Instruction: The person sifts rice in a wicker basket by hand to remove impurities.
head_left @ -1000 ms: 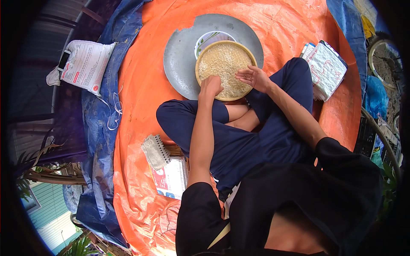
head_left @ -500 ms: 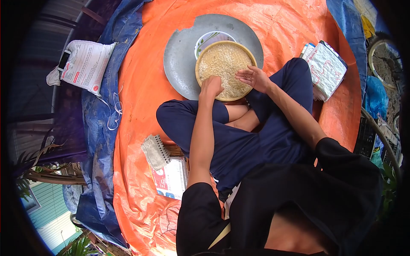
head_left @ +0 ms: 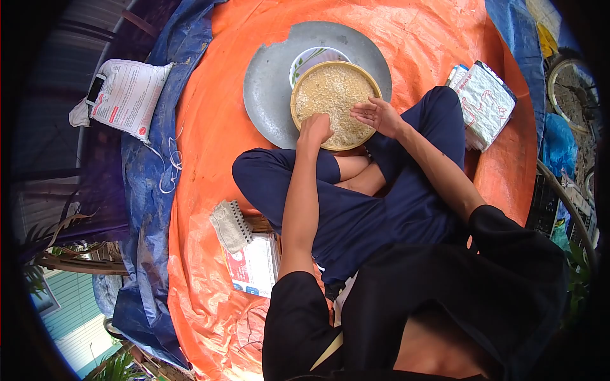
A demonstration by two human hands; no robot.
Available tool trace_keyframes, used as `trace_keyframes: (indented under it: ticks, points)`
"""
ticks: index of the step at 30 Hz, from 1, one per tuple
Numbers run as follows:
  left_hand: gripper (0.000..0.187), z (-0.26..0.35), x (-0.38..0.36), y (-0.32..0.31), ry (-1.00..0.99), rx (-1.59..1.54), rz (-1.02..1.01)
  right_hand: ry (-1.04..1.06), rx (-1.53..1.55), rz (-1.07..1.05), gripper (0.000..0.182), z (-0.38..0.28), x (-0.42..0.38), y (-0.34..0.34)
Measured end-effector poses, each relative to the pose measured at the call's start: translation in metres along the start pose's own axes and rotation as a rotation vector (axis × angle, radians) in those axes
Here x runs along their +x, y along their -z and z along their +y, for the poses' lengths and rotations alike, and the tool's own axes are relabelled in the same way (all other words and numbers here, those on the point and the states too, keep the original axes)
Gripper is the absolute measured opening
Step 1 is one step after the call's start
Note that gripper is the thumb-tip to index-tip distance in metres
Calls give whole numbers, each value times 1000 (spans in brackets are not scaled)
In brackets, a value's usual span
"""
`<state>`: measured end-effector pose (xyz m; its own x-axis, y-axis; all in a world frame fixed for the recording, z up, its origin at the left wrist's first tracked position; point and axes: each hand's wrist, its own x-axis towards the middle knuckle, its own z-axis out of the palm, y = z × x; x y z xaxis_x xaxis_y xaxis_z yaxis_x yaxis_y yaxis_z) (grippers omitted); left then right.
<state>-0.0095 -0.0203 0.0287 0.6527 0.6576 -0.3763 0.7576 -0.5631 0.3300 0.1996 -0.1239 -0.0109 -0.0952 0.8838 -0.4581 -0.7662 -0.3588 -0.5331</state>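
Note:
Pale grains, looking like rice, are spread over a round woven tray point(head_left: 294, 105) with a light rim. My left hand point(head_left: 316, 129) is closed at the tray's near left side, fingertips down toward the grains; what it pinches, if anything, is hidden. Over the right side of the grains point(head_left: 333, 89) hovers my right hand point(head_left: 379, 117), its fingers stretched out and nothing visible in them. Partly under the tray is a white bowl point(head_left: 305, 59) with a green leaf pattern. Both rest on a wide grey metal disc point(head_left: 267, 89) with a broken edge.
My crossed legs point(head_left: 394, 216) are close to the tray on an orange tarp point(head_left: 210, 159). Left lie a printed sack point(head_left: 130, 95) with a phone on it, a notebook point(head_left: 230, 227) and a printed package point(head_left: 254, 267). A folded white sack point(head_left: 486, 105) sits to the right.

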Motion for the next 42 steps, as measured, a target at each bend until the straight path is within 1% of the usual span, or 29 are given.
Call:
trace_keyframes:
  ticks: [2, 5, 11, 42]
  points:
    - [29, 0, 2, 1, 30, 17, -48, -1, -14, -13, 54, 0, 0, 1]
    - [29, -1, 3, 0, 20, 16, -51, 6, -16, -15, 54, 0, 1, 2]
    - [29, 0, 4, -1, 34, 35, -59, -1, -46, 12, 53, 2, 3, 4]
    - [26, -3, 3, -3, 11, 25, -32, 3, -42, -6, 55, 1, 2, 3]
